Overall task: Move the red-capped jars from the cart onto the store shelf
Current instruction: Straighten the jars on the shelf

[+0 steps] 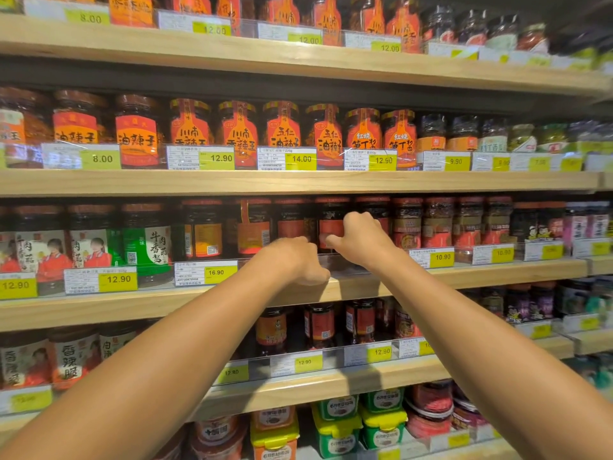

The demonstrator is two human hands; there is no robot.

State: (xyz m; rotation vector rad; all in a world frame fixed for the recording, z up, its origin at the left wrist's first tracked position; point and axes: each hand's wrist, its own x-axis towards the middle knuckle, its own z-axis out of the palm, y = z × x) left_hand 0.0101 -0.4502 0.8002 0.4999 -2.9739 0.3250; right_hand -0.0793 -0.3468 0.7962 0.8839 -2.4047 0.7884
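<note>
Red-capped jars (292,224) with dark contents stand in a row on the third wooden shelf (497,270). My right hand (360,242) is at one red-capped jar (331,227) in that row. Its fingers curl around the jar's right side and the thumb lies across the jar's lower front. My left hand (295,260) is just to the left and lower. It is curled into a loose fist on the shelf's front edge, with nothing visible in it. The cart is out of view.
Shelves above and below are packed with jars of chili sauce behind yellow price tags (217,272). A clear plastic rail (331,258) runs along the shelf front. Green and yellow tubs (335,423) sit on the lowest shelf.
</note>
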